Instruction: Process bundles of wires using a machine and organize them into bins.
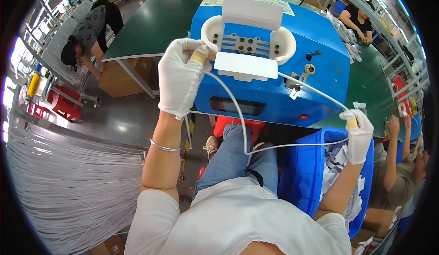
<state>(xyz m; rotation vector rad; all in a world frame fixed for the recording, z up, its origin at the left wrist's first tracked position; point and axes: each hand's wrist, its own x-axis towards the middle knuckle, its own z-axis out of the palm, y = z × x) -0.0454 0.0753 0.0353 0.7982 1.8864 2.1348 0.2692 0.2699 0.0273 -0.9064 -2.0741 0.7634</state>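
The left hand (179, 77), gloved, pinches one end of a white cable (238, 113) against the left cup of the blue winder (270, 58). From that pinch the cable sags toward the lap, then rises to the right hand (359, 133), which grips it over the blue bin (304, 172). It looks like the loading step; next, I'd judge, the cable must seat across the winder's pegs without slack.
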